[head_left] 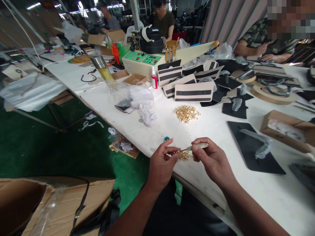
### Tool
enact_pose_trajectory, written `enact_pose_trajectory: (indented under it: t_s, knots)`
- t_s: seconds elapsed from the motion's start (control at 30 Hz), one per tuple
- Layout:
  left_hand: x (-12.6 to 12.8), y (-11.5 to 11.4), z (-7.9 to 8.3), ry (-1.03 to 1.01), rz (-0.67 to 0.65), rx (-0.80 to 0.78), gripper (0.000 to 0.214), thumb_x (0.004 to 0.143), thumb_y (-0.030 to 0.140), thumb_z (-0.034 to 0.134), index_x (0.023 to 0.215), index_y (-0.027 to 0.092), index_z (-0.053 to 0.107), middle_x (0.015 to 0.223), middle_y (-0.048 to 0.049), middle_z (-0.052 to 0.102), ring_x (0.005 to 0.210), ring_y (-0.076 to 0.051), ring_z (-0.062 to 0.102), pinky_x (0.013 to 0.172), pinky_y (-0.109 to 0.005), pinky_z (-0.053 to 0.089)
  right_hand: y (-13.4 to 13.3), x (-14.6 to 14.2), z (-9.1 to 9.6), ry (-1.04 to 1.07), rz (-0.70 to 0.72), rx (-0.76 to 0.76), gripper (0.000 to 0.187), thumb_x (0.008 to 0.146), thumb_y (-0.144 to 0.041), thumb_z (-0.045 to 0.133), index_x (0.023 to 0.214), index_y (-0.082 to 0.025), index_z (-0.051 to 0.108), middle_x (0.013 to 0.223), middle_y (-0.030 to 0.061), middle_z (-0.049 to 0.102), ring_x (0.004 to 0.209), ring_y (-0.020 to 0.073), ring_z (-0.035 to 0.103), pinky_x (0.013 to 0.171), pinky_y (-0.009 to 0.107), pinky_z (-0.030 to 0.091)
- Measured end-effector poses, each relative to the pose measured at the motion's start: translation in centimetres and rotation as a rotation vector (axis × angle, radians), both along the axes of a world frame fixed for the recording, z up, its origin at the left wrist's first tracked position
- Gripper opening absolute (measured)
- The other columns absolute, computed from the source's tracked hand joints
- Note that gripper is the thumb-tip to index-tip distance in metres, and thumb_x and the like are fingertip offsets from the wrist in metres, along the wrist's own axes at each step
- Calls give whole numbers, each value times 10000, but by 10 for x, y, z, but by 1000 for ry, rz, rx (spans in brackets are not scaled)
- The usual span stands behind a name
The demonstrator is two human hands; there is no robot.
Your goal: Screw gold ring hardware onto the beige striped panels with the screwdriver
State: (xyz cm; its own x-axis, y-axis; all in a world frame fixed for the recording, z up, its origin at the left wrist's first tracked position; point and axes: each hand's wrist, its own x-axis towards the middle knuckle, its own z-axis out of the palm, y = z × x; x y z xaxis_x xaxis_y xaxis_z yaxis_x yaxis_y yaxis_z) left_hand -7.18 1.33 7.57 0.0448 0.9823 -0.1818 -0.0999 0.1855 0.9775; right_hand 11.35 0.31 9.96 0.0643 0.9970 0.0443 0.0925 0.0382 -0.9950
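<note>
Well, leftmost below me is a brown cardboard box [95, 200], its flap lifted beside the white-topped table [118, 123]. On the table stands a clear bottle of yellow liquid with a silver lid [105, 72]; right of it lies crumpled translucent plastic [147, 113]. My left hand [162, 164] comes next, thumb and fingertips drawn close together at the near edge; I cannot tell whether they grip a gold piece. A small round teal dish [166, 139] sits just beyond them. Between my hands lies a small cluster of shiny gold metal rings [184, 155], with a larger heap of small gold metal fittings [186, 113] farther off. My right hand [213, 159] pinches a slim tool with a pale handle [202, 145], its dark tip pointing left at my left fingertips. Farther right rests a flat black panel with a plastic-wrapped handle [246, 152].
</note>
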Motion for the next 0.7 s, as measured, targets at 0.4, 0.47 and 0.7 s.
enact_pose_trajectory:
  t_s: [0.4,0.47,0.7]
  knots:
    - [-1,-2,-1,346,-10,159,441,886,298,744,1322,260,693,1063,1,800,667,-115,569,678,-265,484,-2,20,3,-12,-49,6,316,959,-528,708,957,-215,659,661,0,623,627,144,566,608,271,471]
    - [-3,1,-5,532,-57,309,395,914,222,706,1307,263,705,1066,10,796,773,-137,634,799,-289,525,1,31,0,41,-101,16,300,951,-506,727,950,-213,659,666,0,615,623,143,562,619,280,469]
    - [3,13,-17,928,-252,651,296,1011,217,607,1292,220,701,1122,-29,780,1031,-213,686,935,-348,534,18,64,-22,305,-310,58,280,910,-457,778,905,-207,651,693,0,580,610,139,541,580,278,427]
